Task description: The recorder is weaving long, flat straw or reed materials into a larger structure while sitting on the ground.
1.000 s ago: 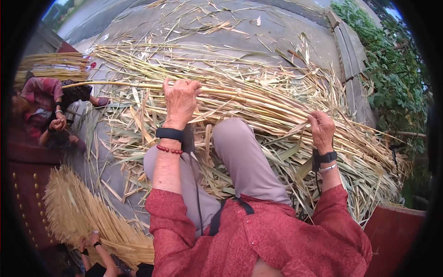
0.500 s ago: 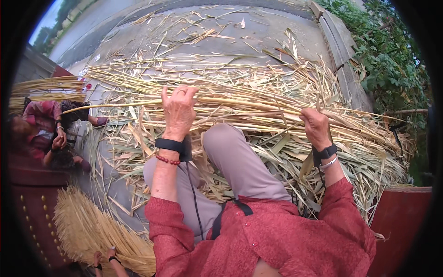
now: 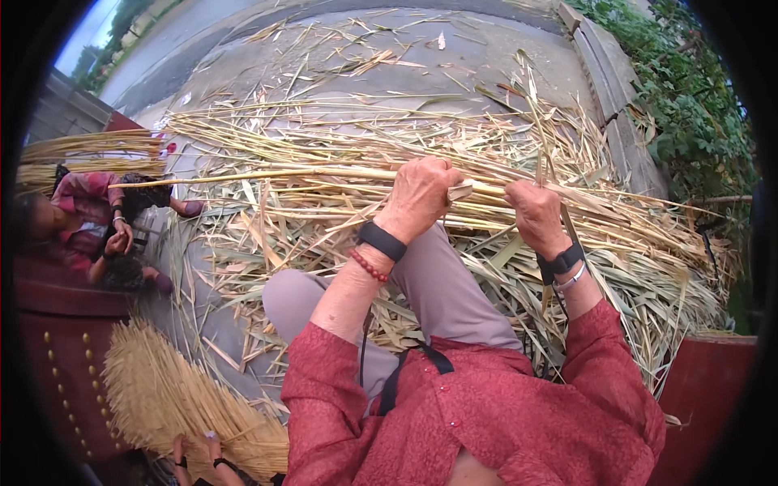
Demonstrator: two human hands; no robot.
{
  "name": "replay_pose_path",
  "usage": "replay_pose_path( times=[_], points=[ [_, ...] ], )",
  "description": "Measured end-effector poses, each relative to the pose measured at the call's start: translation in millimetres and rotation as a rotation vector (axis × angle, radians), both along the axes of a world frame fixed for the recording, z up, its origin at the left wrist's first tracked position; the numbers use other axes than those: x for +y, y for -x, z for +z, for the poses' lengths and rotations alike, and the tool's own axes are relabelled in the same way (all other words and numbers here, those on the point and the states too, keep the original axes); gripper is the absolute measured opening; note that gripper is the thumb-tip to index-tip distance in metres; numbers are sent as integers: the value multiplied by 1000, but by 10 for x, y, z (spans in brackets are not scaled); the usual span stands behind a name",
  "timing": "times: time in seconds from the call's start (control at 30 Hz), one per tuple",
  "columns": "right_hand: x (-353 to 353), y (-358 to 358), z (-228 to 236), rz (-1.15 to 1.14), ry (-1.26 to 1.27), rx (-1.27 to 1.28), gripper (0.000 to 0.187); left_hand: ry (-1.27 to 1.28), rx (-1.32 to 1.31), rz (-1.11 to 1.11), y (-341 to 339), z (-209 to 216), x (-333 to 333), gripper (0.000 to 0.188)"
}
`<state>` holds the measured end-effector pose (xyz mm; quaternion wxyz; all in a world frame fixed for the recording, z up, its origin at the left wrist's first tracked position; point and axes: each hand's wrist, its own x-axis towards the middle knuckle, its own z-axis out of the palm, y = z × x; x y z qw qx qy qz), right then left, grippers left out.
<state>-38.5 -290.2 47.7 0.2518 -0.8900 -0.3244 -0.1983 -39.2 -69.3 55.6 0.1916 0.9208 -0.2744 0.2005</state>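
Observation:
My left hand (image 3: 420, 193) is closed around a long yellow reed stalk (image 3: 267, 175), whose thin end reaches far out to the left. A pale piece of dry leaf sheath (image 3: 460, 191) sticks out by its fingers. Close by on the right, my right hand (image 3: 537, 212) makes a fist, with a dry reed leaf (image 3: 570, 223) trailing from it past the wrist. What lies inside that fist is mostly hidden. Under and beyond both hands spreads a pile of reed stalks (image 3: 356, 150), with loose peeled leaves (image 3: 519, 279) heaped nearer my knees.
At the left sits another person (image 3: 97, 215) with hands together, beside a stack of stalks (image 3: 89, 154). More hands (image 3: 217, 455) touch a straw-coloured bundle (image 3: 174, 389) at lower left. A stone kerb (image 3: 608, 97) and green bushes (image 3: 685, 113) border the right; a red panel (image 3: 705, 389) stands lower right.
My left hand has slid right along the stalk, closing its fingers and coming near my right hand. My right hand has shifted slightly left. The whole view has moved a little.

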Motion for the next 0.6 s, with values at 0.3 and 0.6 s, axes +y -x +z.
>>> replay_pose_path(
  times=[0.3,0.6],
  points=[
    [40,6,-41,-4,109,39,7,-73,-32,-24,20,24,-58,8],
    [195,18,-169,18,80,-42,7,-107,-122,65,73,15,-127,1]
  ],
)
